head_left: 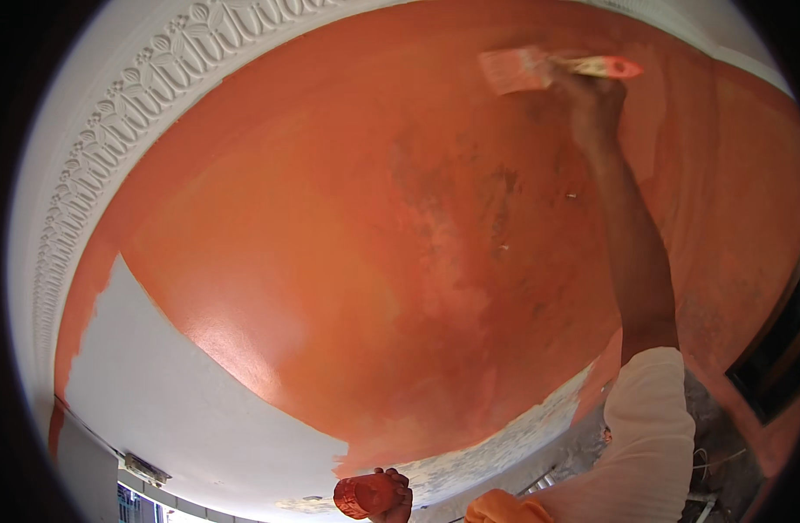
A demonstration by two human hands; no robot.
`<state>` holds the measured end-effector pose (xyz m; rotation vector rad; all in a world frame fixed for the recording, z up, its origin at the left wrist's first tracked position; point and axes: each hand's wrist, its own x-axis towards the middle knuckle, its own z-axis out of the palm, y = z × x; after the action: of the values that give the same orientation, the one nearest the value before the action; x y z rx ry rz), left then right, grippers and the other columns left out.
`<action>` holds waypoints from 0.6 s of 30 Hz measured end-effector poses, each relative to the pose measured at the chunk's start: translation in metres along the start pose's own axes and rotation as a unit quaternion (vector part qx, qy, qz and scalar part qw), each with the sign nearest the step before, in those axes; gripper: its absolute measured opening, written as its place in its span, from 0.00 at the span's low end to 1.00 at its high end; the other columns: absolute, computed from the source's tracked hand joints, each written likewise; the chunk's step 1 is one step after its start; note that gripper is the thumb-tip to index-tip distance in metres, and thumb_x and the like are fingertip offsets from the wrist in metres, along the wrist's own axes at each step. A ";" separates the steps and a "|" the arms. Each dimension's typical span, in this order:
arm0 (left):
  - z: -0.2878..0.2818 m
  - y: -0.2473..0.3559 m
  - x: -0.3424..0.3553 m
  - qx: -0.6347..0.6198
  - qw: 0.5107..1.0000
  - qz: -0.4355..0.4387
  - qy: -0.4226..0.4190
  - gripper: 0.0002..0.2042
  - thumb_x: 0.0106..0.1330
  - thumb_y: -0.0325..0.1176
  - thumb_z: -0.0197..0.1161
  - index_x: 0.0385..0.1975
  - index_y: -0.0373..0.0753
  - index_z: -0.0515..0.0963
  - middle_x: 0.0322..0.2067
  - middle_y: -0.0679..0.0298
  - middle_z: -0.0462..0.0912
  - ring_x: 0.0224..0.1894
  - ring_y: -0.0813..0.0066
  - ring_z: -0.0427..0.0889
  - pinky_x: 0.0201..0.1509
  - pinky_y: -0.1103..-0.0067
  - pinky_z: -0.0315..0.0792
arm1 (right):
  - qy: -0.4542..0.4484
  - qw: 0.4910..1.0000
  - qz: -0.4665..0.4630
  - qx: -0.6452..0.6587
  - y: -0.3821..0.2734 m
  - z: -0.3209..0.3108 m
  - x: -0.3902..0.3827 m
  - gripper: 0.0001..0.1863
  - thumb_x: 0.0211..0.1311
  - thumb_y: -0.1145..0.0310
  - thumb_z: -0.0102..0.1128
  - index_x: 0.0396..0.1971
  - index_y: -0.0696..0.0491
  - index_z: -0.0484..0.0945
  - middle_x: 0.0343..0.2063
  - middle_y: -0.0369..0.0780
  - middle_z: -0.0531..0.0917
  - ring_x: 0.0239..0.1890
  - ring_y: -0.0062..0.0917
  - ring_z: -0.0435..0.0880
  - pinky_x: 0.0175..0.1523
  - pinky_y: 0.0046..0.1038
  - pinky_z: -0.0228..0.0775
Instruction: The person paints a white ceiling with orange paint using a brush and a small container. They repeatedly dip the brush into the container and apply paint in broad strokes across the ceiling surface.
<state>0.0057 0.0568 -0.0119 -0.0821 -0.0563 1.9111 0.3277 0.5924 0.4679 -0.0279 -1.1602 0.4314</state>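
Observation:
My right hand (pixel 592 96) is raised high against an orange-painted surface (pixel 347 227) and grips a flat paintbrush (pixel 539 68). The brush's bristles point left and lie on the paint; its orange-stained handle sticks out to the right of my fist. My right arm runs down to a white sleeve (pixel 653 436) at the lower right. My left hand (pixel 391 497) is low at the bottom edge, closed around a small paint-smeared orange container (pixel 363 494).
A white carved moulding (pixel 112 139) borders the orange area at the upper left. An unpainted white patch (pixel 182 401) lies at lower left. A dark frame (pixel 779 357) sits at the right edge.

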 end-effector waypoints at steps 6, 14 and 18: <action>-0.019 0.021 0.008 0.003 1.000 -0.003 0.010 0.25 0.71 0.50 0.68 0.61 0.40 0.81 0.56 0.53 0.80 0.60 0.54 0.78 0.59 0.58 0.80 | 0.252 0.962 -0.016 -0.106 0.070 -0.163 0.117 0.09 0.62 0.70 0.77 0.36 0.60 0.89 0.32 0.34 0.89 0.36 0.21 0.87 0.43 0.25 0.80; -0.003 0.014 0.015 0.004 1.000 -0.001 0.021 0.25 0.71 0.51 0.67 0.59 0.41 0.80 0.54 0.53 0.81 0.57 0.54 0.78 0.58 0.58 0.79 | 0.186 0.831 -0.042 -0.522 0.081 -0.121 0.126 0.17 0.65 0.52 0.75 0.41 0.51 0.91 0.38 0.36 0.93 0.39 0.21 0.90 0.47 0.28 0.80; 0.004 0.003 0.009 -0.003 0.999 0.007 0.037 0.25 0.71 0.52 0.66 0.58 0.41 0.80 0.53 0.53 0.81 0.56 0.55 0.79 0.57 0.57 0.79 | 0.035 0.932 -0.234 -0.276 0.045 -0.032 0.039 0.07 0.66 0.70 0.75 0.42 0.51 0.88 0.41 0.35 0.92 0.43 0.22 0.90 0.51 0.24 0.80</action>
<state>-0.0008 0.0638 -0.0083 -0.1574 -0.0125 1.9198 0.3551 0.6533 0.4781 -0.2498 -1.1427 -0.3248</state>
